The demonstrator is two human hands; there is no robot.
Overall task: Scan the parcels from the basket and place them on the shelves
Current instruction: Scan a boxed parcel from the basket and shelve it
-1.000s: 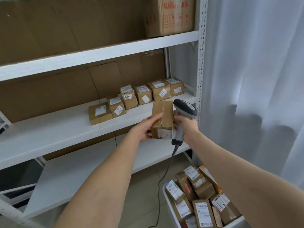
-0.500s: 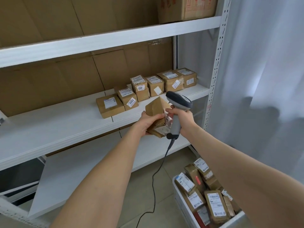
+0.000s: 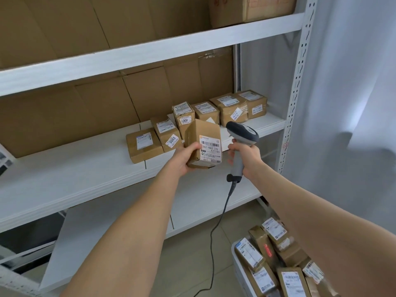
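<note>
Head view is looking down at a white rack [image 3: 296, 82] with brown card behind it. On the left, the middle shelf [image 3: 64, 179] is stretching across the picture. Farther along it, a row of brown parcels [image 3: 229, 110] is sitting side by side, running back toward the right post. One is wearing a sticker that says 3003, and the next one is wearing 4001. In front of that row, the left hand [image 3: 184, 158] is holding the parcel [image 3: 203, 136] up in the air, just in front of the shelf edge. Its grip is closed around the lower left side of the box, and the white label with black bars is facing the camera. Just to the right, not touching the box, the right hand [image 3: 246, 156] is holding the grey scanner [image 3: 242, 133]. Its grip is wrapped tight round the handle, and the scanner's dark head is sticking up above the hand, near the parcel's top corner. A dark cable [image 3: 222, 211] is hanging from the handle down to the floor [image 3: 192, 264]. High up, a big brown box [image 3: 257, 7] is sitting on the top shelf [image 3: 150, 50]. Low on the right, the white basket [image 3: 238, 264] is standing on the floor, and the piled parcels [image 3: 265, 249] are lying inside it. On the far right, a pale curtain [image 3: 353, 103] is hanging down.
</note>
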